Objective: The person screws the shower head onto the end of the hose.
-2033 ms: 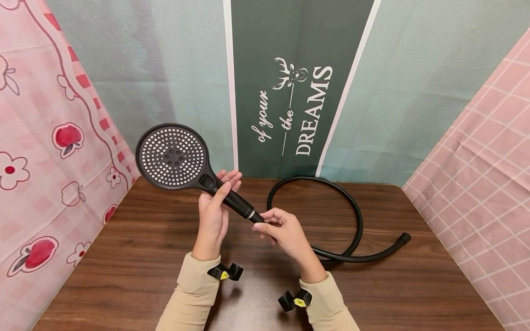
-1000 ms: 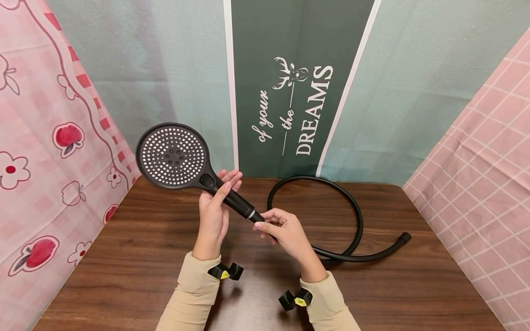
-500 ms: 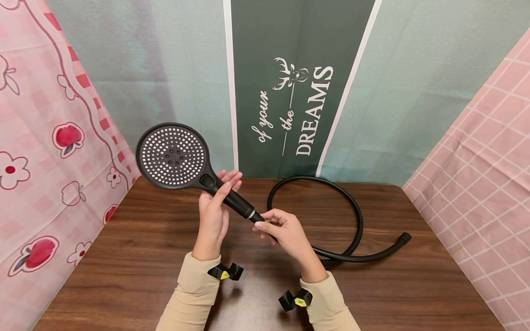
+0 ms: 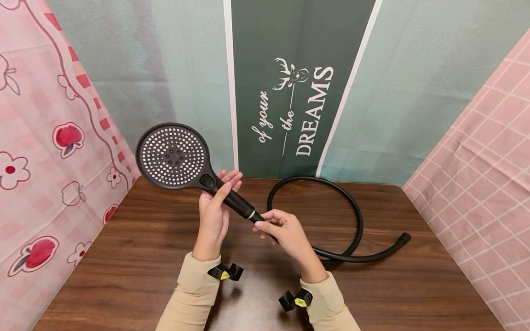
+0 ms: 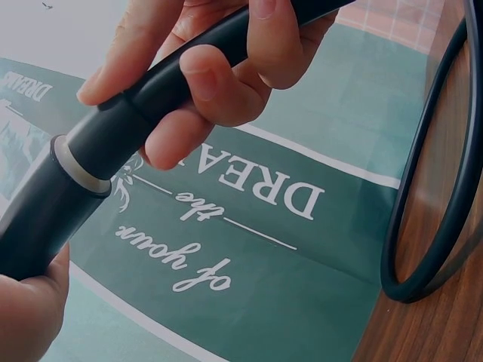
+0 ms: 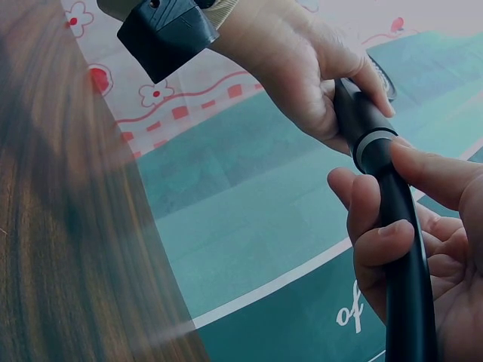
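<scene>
A black shower head (image 4: 174,156) with white nozzles faces up, tilted in the air over the left side of the table. My left hand (image 4: 214,211) grips its handle (image 4: 236,201) from below, with the thumb across the top. At the handle's lower end, my right hand (image 4: 283,230) pinches the end fitting of a black shower hose (image 4: 359,216) between thumb and fingers. A pale ring (image 5: 81,167) shows between fitting and handle in the left wrist view. In the right wrist view, several right-hand fingers curl round the hose (image 6: 407,302) just below that ring.
The hose lies looped on the brown wooden table (image 4: 124,276), its free end (image 4: 405,237) pointing right. A green curtain with lettering (image 4: 302,115) hangs behind the table. Pink patterned cloths stand at the left (image 4: 49,151) and right (image 4: 488,174). Each sleeve carries a small black wrist camera (image 4: 296,299).
My right thumb and fingers shift very slightly on the hose fitting. The shower head, left hand and looped hose stay where they were.
</scene>
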